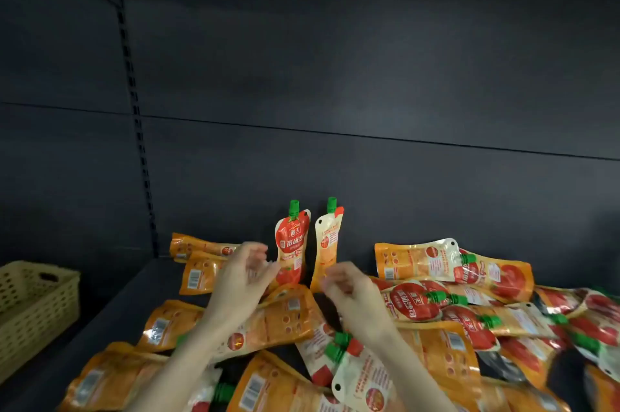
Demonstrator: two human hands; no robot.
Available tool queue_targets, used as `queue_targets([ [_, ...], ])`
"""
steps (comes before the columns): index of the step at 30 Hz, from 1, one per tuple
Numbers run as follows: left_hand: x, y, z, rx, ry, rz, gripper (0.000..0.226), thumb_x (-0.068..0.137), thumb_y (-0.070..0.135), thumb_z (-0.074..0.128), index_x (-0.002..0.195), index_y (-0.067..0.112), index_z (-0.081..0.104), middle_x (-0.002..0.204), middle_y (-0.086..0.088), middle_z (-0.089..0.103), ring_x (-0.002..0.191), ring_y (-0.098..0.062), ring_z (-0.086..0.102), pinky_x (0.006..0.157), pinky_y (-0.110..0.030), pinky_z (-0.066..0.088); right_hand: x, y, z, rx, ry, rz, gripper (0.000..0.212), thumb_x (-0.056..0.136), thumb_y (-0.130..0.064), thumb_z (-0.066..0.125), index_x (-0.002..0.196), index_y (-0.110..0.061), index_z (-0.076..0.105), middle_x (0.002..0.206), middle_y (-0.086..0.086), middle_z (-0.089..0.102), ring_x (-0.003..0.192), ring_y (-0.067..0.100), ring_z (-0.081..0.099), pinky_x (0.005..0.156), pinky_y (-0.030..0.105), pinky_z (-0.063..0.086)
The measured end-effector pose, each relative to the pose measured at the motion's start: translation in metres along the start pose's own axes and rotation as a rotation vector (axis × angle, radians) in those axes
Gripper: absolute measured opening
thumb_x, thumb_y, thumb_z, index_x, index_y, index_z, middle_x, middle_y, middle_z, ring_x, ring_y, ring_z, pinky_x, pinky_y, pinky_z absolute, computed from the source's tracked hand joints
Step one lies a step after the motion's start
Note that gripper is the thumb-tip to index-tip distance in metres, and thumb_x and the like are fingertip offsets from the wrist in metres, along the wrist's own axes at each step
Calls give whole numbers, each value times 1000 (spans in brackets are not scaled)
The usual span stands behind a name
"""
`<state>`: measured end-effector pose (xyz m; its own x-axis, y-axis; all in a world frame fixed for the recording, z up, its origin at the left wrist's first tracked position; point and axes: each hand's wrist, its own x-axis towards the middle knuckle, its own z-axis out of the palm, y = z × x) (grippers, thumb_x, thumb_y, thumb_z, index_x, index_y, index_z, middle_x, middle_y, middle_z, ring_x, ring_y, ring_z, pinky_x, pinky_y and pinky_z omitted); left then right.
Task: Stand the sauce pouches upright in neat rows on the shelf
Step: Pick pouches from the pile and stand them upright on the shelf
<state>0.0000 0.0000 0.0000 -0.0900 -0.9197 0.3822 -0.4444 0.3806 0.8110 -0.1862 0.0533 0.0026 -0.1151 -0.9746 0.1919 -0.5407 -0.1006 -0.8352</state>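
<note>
Nearest to the camera many sauce pouches (285, 321) lie flat in a loose pile on the dark shelf (127, 304). Above them the left hand (243, 277) is open with fingers spread and holds nothing. The right hand (350, 291) has half-curled, blurred fingers; I cannot tell if it holds anything. Just behind the hands two pouches stand upright side by side, the red-front pouch (292, 244) and the back-turned pouch (327, 244). A woven basket (33, 301) sits far left, before the dark back wall (369, 76)
</note>
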Motion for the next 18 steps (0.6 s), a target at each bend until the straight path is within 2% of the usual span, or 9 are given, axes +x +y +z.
queue_targets([
  [4, 35, -2, 16, -2, -59, -55, 57, 76, 39, 71, 123, 21, 45, 118, 6, 54, 102, -5, 51, 83, -21, 45, 43, 8, 10, 13, 189, 60, 44, 86, -35, 63, 123, -19, 46, 123, -1, 51, 117, 17, 50, 98, 35, 47],
  [7, 50, -15, 30, 3, -122, -97, 60, 75, 41, 72, 124, 23, 43, 121, 4, 56, 106, -8, 53, 86, -26, 45, 65, 19, 23, 48, 273, 121, 75, 79, -40, 70, 139, -18, 30, 140, 3, 37, 130, 22, 37, 105, 41, 41],
  [9, 57, -23, 34, -2, -154, -94, 62, 77, 39, 70, 129, 21, 42, 123, 3, 56, 111, -13, 54, 88, -26, 45, 78, 23, 30, 102, 309, 114, 88, 74, -40, 75, 142, -19, 23, 144, 4, 32, 132, 23, 34, 106, 44, 40],
  [11, 64, -30, 37, -18, -170, -61, 57, 79, 35, 69, 129, 19, 45, 122, 2, 59, 106, -9, 54, 82, -16, 44, 89, 27, 34, 114, 330, 100, 88, 70, -39, 78, 139, -21, 26, 139, 3, 36, 128, 21, 39, 103, 44, 43],
  [13, 68, -36, 38, -34, -179, -31, 51, 80, 31, 69, 125, 19, 50, 117, 4, 61, 99, -3, 53, 72, -9, 39, 94, 31, 39, 103, 337, 89, 78, 70, -35, 79, 132, -22, 34, 130, 0, 45, 119, 17, 47, 97, 38, 48],
  [15, 71, -43, 40, -55, -172, -14, 45, 80, 30, 69, 121, 19, 54, 114, 5, 63, 99, -2, 54, 74, -10, 40, 94, 33, 40, 113, 326, 82, 65, 76, -29, 75, 129, -20, 39, 124, -3, 54, 112, 13, 54, 93, 30, 49],
  [18, 74, -48, 44, -74, -156, 1, 38, 81, 26, 68, 117, 18, 58, 107, 10, 62, 97, -1, 54, 75, -10, 40, 91, 40, 31, 82, 253, 62, 44, 90, -26, 59, 130, -19, 42, 119, -2, 60, 109, 14, 58, 89, 27, 49],
])
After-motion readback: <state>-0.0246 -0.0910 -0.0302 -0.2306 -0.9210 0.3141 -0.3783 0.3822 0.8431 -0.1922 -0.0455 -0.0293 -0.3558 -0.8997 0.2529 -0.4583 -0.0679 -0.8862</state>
